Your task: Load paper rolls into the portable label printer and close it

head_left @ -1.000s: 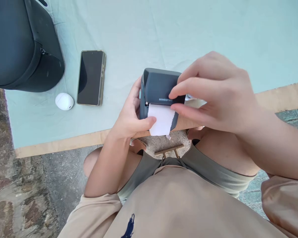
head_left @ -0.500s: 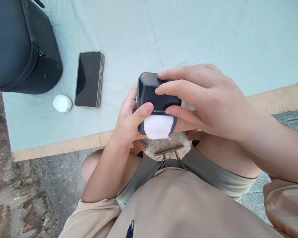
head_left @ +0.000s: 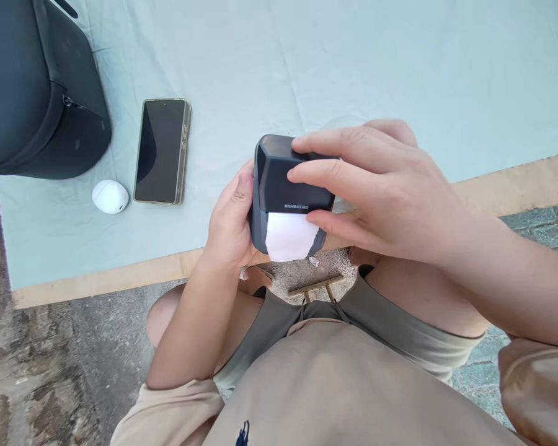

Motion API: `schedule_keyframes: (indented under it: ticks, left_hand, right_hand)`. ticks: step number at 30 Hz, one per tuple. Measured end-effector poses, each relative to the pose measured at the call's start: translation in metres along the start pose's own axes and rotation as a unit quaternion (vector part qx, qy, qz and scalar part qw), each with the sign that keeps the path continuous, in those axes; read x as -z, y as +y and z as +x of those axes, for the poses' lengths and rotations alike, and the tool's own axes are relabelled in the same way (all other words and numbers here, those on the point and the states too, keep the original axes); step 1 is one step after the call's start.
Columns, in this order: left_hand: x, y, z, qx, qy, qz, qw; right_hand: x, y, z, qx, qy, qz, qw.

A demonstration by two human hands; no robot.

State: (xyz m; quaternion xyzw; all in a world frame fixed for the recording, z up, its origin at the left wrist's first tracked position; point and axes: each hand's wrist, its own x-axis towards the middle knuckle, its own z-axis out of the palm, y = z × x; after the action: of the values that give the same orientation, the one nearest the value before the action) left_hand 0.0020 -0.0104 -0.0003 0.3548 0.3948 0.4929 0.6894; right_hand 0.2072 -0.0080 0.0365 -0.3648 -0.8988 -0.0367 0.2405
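A black label printer (head_left: 294,183) marked NIIMBOT is held over the table's near edge. White paper (head_left: 290,236) with a ragged end hangs out of its front. My left hand (head_left: 232,217) grips the printer from its left side, the thumb lying along that side and the other fingers hidden behind or beneath it. My right hand (head_left: 376,179) rests on the printer from the right, two fingers on the lid and the thumb at the lid's lower front edge, by the paper. A small torn scrap (head_left: 314,262) shows just below the paper's end.
A phone (head_left: 161,152) with a dark screen lies on the pale cloth (head_left: 223,80) to the left. Beside it is a white rounded case (head_left: 110,196). A big dark zippered bag (head_left: 41,93) stands at the far left. The table's bare wooden edge (head_left: 121,275) runs in front of me.
My left thumb has slid off the printer's lid onto its left side. My right hand keeps its place on the lid. The whole view has shifted slightly.
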Motion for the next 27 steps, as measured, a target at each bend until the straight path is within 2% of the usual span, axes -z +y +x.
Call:
schedule_keyframes:
  ticks: [7,9,12,14,18,21,22,24,27]
  left_hand:
    - [0.001,0.001,0.001,-0.015,0.009,-0.017,1.000]
    - [0.001,0.001,0.001,-0.010,0.004,-0.021,1.000]
    - [0.000,0.002,0.001,-0.006,-0.017,-0.037,0.999]
    - [0.002,0.001,0.001,-0.004,-0.044,-0.028,0.999]
    - [0.008,0.001,0.001,0.004,-0.068,0.018,0.998]
    - [0.008,0.001,0.002,0.003,-0.050,0.018,0.999]
    - [0.008,0.002,0.002,0.003,-0.048,0.017,0.999]
    - [0.005,0.003,0.002,0.000,-0.049,0.015,0.999]
    - [0.000,0.006,0.001,0.009,-0.059,0.014,0.998]
  right_hand:
    - [0.004,-0.001,0.003,0.008,-0.011,0.007,1.000]
    - [0.004,0.001,0.003,0.000,0.017,-0.001,1.000]
    - [0.007,0.000,0.004,0.002,0.105,-0.028,0.994]
    - [0.010,-0.004,0.005,-0.035,0.144,-0.048,0.988]
    - [0.014,-0.010,0.005,-0.153,0.133,-0.044,0.978]
    - [0.013,-0.005,0.005,-0.137,0.147,-0.045,0.979]
    - [0.012,-0.003,0.005,-0.117,0.138,-0.054,0.982]
    - [0.010,0.002,0.009,-0.097,0.079,-0.070,0.990]
    - [0.009,0.001,0.023,-0.170,-0.062,-0.055,0.982]
